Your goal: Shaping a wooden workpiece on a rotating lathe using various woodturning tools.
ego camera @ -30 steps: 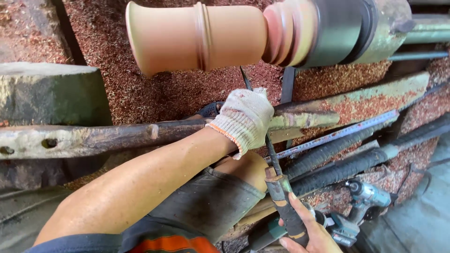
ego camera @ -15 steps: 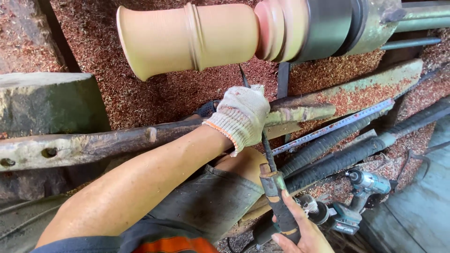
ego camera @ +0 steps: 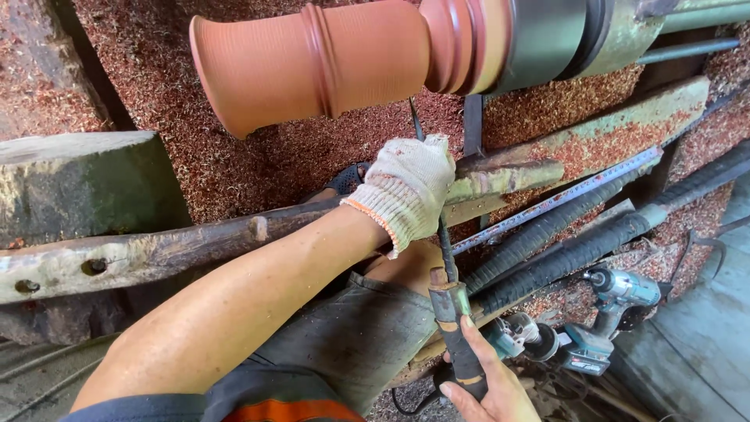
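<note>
Turned wooden workpiece (ego camera: 312,66): top cut off by the upper frame edge; far end hidden inside the lathe chuck (ego camera: 539,39).
Chisel (ego camera: 441,234): tip concealed behind the workpiece; mid-shaft covered by the gloved left hand (ego camera: 406,187).
Right hand (ego camera: 480,383): wrist and palm cropped below the chisel handle.
Cordless drill (ego camera: 617,293): lower body lost among clutter right of the chisel.
Tape measure (ego camera: 558,202): markings too small to read.
</note>
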